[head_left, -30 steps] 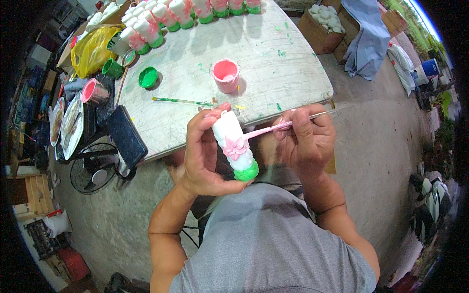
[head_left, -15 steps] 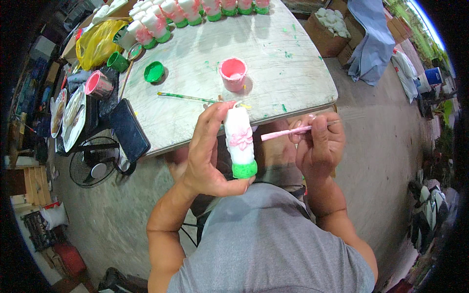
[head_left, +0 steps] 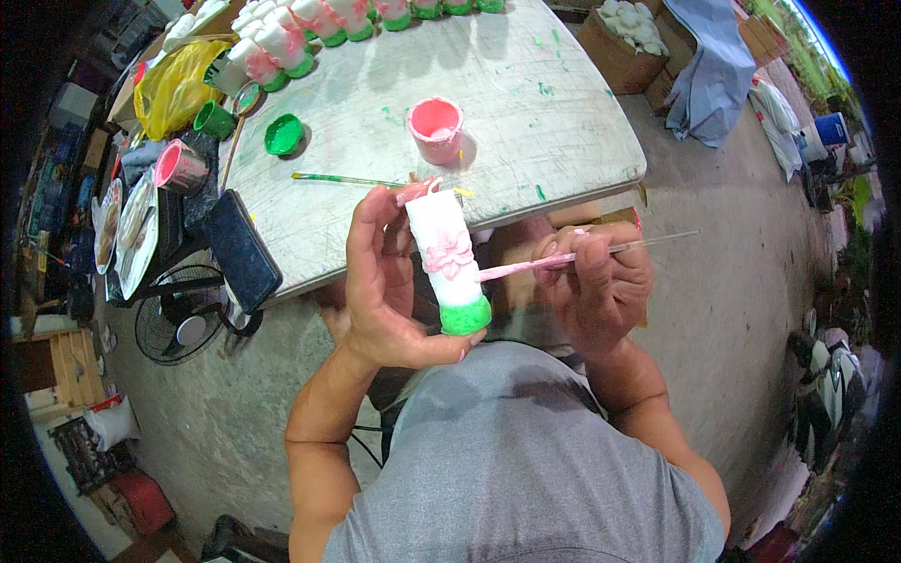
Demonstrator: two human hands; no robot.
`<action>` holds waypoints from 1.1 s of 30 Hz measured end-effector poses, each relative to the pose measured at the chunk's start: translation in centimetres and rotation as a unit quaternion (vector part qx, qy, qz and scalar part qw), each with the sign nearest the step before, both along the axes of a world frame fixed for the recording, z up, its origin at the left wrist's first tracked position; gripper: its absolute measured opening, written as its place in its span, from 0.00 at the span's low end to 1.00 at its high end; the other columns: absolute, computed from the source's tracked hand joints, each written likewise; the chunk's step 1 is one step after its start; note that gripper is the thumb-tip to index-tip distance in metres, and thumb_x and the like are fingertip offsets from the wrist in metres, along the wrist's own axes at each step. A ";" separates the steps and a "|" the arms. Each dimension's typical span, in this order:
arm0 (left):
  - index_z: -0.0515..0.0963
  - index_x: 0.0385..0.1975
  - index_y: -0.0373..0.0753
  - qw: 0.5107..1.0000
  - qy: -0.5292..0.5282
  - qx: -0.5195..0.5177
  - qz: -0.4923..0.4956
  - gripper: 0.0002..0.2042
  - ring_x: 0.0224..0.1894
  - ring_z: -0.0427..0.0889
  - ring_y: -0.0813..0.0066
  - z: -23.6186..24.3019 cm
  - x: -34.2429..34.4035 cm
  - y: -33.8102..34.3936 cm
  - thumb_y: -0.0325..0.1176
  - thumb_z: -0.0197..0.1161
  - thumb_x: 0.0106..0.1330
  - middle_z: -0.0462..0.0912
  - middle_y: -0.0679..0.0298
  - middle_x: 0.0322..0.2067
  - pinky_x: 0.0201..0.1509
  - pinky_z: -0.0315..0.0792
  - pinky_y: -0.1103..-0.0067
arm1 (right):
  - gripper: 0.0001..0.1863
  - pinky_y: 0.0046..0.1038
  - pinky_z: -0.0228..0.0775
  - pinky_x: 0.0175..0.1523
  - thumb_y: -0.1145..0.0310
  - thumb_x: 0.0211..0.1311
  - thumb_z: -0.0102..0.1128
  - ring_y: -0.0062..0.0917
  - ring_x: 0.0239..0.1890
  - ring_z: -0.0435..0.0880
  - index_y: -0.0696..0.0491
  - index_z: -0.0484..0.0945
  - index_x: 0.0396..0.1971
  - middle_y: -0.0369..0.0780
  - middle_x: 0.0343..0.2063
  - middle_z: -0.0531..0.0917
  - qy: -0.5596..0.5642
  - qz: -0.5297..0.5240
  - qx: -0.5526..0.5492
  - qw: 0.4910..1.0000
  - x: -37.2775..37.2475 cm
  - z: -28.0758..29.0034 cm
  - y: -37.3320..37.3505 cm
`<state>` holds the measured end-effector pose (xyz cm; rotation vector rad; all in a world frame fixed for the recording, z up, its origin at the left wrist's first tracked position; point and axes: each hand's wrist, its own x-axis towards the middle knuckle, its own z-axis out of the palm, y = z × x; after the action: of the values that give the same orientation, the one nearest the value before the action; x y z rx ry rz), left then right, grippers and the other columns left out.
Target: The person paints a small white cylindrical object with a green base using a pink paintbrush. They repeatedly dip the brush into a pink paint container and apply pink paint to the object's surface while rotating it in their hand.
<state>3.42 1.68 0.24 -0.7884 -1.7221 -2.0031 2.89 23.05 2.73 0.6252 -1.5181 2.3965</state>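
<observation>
My left hand (head_left: 380, 281) is closed on a white pillar candle (head_left: 437, 221), thumb under its base and fingers at the wick end. The candle has a raised pink flower on its side and a green painted bottom band, and it leans slightly. My right hand (head_left: 603, 281) pinches a slim paintbrush (head_left: 554, 261) with a pink-coated front end. The brush tip meets the candle's right side, just beside and below the flower. On the table ahead stands a cup of pink paint (head_left: 435, 131).
Rows of similar candles (head_left: 282, 42) line the far edge of the white table (head_left: 535, 122). A green paint lid (head_left: 283, 135), another brush (head_left: 343, 178) and a phone (head_left: 242, 251) lie to the left. A fan (head_left: 183, 314) stands below; a yellow bag (head_left: 178, 89) sits far left.
The brush has moved left and now touches the candle, where before there was a gap. My left hand and the candle have shifted slightly left and tilted.
</observation>
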 end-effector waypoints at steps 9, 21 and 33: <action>0.44 0.78 0.37 0.999 0.017 -0.036 0.014 0.67 0.75 0.61 0.48 0.1 0.0 -0.1 0.35 0.86 0.35 0.61 0.48 0.71 0.79 0.54 0.59 | 0.06 0.27 0.76 0.35 0.70 0.78 0.54 0.24 0.28 0.81 0.58 0.72 0.44 0.46 0.31 0.84 -0.030 0.017 -0.047 0.998 0.2 0.2 -0.7; 0.44 0.77 0.35 1.000 0.014 -0.019 -0.003 0.64 0.75 0.62 0.54 0.6 0.0 0.1 0.26 0.82 0.36 0.61 0.50 0.71 0.79 0.54 0.61 | 0.05 0.26 0.77 0.35 0.71 0.79 0.53 0.22 0.28 0.81 0.58 0.72 0.44 0.45 0.31 0.84 -0.016 0.003 -0.008 1.000 0.3 0.3 -0.4; 0.44 0.77 0.34 1.000 0.021 -0.018 -0.010 0.65 0.75 0.61 0.54 0.3 -0.1 0.1 0.25 0.82 0.36 0.60 0.49 0.72 0.80 0.52 0.62 | 0.05 0.26 0.77 0.35 0.71 0.79 0.52 0.22 0.28 0.81 0.58 0.72 0.42 0.45 0.30 0.84 -0.036 -0.023 -0.002 0.999 0.6 0.6 -0.3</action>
<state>3.35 1.79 0.57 -0.8564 -1.7370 -1.9590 3.44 22.77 3.28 0.5012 -1.5396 2.4110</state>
